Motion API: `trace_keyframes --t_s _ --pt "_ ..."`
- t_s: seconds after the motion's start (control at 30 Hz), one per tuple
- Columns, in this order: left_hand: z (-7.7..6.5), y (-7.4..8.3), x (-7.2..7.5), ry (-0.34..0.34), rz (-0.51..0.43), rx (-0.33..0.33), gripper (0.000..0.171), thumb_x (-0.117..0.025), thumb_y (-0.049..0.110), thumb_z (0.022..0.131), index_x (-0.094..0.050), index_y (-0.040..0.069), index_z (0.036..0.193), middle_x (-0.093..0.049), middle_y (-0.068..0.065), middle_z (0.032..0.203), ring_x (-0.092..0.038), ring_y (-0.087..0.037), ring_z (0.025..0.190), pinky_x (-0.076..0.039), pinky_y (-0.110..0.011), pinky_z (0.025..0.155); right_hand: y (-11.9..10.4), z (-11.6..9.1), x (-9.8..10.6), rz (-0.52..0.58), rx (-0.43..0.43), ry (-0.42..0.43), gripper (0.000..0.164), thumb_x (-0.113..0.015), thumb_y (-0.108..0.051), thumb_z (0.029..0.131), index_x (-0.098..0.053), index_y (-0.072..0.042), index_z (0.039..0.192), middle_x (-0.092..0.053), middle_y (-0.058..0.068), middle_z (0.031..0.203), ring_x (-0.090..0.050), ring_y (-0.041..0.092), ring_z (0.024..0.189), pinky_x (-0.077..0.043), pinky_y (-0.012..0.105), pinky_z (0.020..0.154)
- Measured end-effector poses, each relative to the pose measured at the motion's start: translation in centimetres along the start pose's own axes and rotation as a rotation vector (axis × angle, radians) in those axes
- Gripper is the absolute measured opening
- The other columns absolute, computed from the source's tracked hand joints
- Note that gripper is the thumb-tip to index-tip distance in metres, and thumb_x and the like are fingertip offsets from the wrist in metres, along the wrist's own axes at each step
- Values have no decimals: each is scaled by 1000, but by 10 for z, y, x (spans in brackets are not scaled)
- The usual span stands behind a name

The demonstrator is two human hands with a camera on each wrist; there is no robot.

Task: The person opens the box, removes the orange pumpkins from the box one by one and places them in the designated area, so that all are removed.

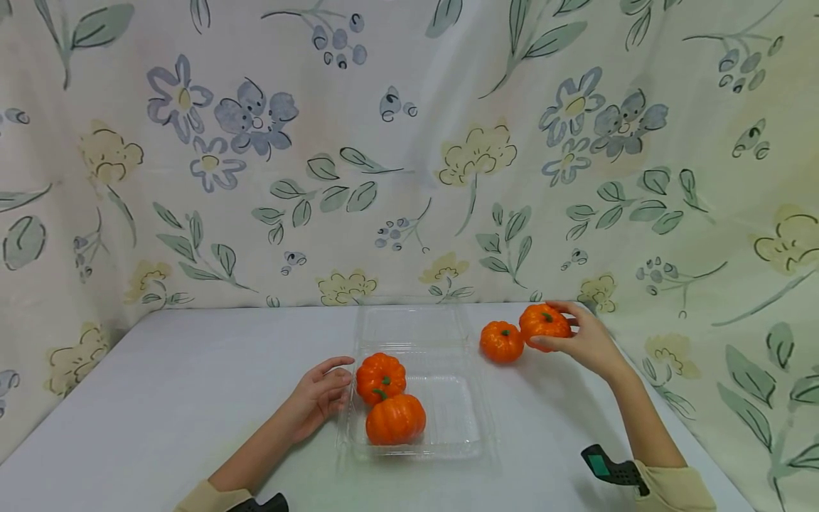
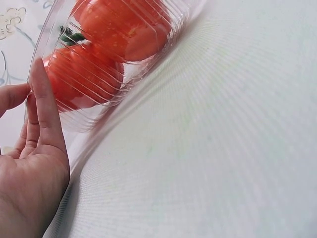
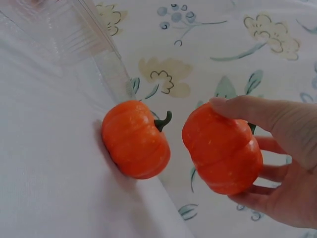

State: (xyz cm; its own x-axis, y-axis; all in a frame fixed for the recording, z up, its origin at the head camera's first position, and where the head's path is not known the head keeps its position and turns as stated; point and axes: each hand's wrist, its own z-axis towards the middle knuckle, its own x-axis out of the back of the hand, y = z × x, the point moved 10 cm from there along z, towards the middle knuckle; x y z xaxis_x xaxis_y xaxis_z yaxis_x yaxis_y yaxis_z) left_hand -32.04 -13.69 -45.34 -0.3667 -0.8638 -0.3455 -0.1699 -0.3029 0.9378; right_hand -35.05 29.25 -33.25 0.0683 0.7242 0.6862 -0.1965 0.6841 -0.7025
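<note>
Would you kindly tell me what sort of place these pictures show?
It looks like a simple staged tabletop setup, probably indoors: a floral cloth hangs behind a white table, where an open clear box holds two pumpkins.

Left hand [image 1: 323, 395] just left of the clear box [image 1: 454, 407], fingers loosely extended, fingertips at its left wall; left forearm [image 1: 259, 453] angles in from the box's near-left side, sleeve [image 1: 206, 499] at the cuff end. Right hand [image 1: 581, 340] well right of the box, toward its far end, gripping a pumpkin [image 1: 540, 323], thumb nearside, fingers curled farside; right forearm [image 1: 645, 423] slants up from the box's near-right side.
</note>
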Motion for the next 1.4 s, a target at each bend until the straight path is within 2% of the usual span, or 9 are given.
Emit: trace_keyframes --t_s 0.3,0.67,1.0,1.4 --pt "-1 1 0 -2 2 -2 27 -53 10 109 -50 10 136 -62 6 97 -61 -7 71 -58 -16 71 14 3 2 -16 -14 41 77 -85 -27 90 -47 1 150 -50 28 147 -50 44 120 -53 37 86" --pt "-1 3 -1 -7 3 -8 26 -51 9 109 -51 10 135 -62 6 96 -60 -7 72 -58 -16 71 31 3 2 -29 -76 57 77 -82 -27 93 -43 4 152 -46 32 149 -48 46 122 -54 52 97" --pt "-2 3 -1 1 10 -3 26 -51 9 109 -50 10 136 -62 6 96 -60 -7 72 -57 -16 71 47 5 -1 -47 -92 60 77 -82 -25 93 -43 8 150 -46 35 149 -48 49 125 -50 65 105" --pt "-2 2 -1 13 4 6 26 -52 9 109 -51 10 135 -62 6 96 -61 -7 72 -58 -16 71 65 6 -9 -49 -140 22 79 -81 -25 94 -39 10 151 -42 38 150 -43 54 134 -41 69 113"
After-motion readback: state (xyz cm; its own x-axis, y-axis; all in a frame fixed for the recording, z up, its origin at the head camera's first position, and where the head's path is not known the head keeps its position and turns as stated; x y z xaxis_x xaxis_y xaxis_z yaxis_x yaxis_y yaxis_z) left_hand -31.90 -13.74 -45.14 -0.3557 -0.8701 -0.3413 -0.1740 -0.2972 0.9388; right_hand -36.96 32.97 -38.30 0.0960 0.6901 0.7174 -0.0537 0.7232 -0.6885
